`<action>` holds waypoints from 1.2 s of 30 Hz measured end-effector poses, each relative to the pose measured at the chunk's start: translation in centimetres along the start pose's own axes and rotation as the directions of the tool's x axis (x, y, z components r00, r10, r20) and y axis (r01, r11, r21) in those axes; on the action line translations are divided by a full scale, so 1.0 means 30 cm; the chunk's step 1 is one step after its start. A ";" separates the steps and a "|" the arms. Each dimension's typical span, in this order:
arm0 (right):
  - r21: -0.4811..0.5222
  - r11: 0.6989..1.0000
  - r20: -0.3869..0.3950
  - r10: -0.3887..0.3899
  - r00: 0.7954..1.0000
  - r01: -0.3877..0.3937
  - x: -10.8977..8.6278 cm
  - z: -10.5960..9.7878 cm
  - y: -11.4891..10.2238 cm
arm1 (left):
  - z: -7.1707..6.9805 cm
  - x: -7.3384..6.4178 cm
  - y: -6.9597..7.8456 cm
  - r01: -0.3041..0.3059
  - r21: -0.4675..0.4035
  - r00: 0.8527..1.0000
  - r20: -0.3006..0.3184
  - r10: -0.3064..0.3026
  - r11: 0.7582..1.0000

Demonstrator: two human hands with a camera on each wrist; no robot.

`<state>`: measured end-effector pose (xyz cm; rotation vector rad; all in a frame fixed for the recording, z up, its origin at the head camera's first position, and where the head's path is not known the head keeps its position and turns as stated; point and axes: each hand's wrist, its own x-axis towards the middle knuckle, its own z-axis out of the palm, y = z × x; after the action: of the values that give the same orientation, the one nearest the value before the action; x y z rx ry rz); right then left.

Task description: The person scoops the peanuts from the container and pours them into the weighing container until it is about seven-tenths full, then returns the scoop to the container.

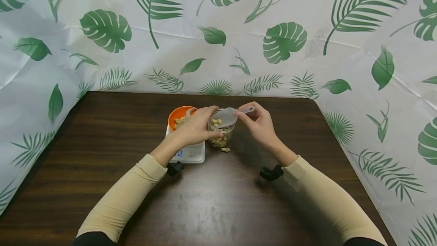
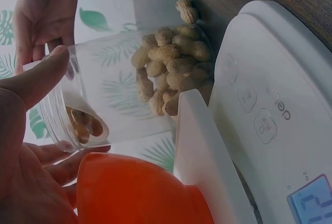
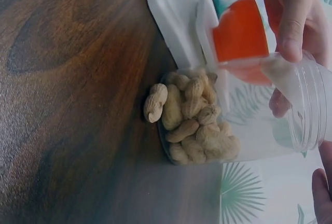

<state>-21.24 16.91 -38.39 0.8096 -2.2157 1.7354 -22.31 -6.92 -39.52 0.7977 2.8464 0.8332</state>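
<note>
A clear jar (image 2: 116, 73), partly filled with unshelled peanuts (image 2: 171, 60), stands upright on the table. My left hand (image 1: 196, 126) grips it near the threaded rim, thumb on one side and fingers on the other. In my right hand (image 1: 261, 124), the handle of a translucent white scoop (image 1: 228, 117) is pinched between thumb and fingers. The scoop's bowl is inside the jar's mouth, with a few peanuts (image 2: 83, 125) in it. An orange bowl (image 1: 172, 115) holding peanuts sits beside the left hand, on a white kitchen scale (image 1: 196, 155).
One loose peanut (image 1: 225, 149) lies on the dark wooden table (image 1: 218, 200) at the jar's foot. The left forearm passes over the scale and partly hides its lit display (image 1: 179, 153). A leaf-patterned sheet (image 1: 239, 48) hangs behind the table.
</note>
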 end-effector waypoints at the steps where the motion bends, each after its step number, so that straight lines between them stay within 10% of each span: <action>1: 0.007 1.000 -0.004 0.003 1.000 -0.003 -0.001 -0.001 0.002 | 0.000 0.000 0.000 0.001 -0.001 1.000 0.000 -0.001 1.000; 36: 0.142 0.980 -0.152 0.158 0.976 -0.136 -0.021 -0.029 0.122 | -0.001 -0.001 -0.003 0.008 0.013 1.000 -0.001 -0.008 1.000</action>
<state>-22.83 18.49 -41.49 0.5182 -2.1196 1.9573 -22.34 -7.01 -39.55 0.7869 2.8566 0.8144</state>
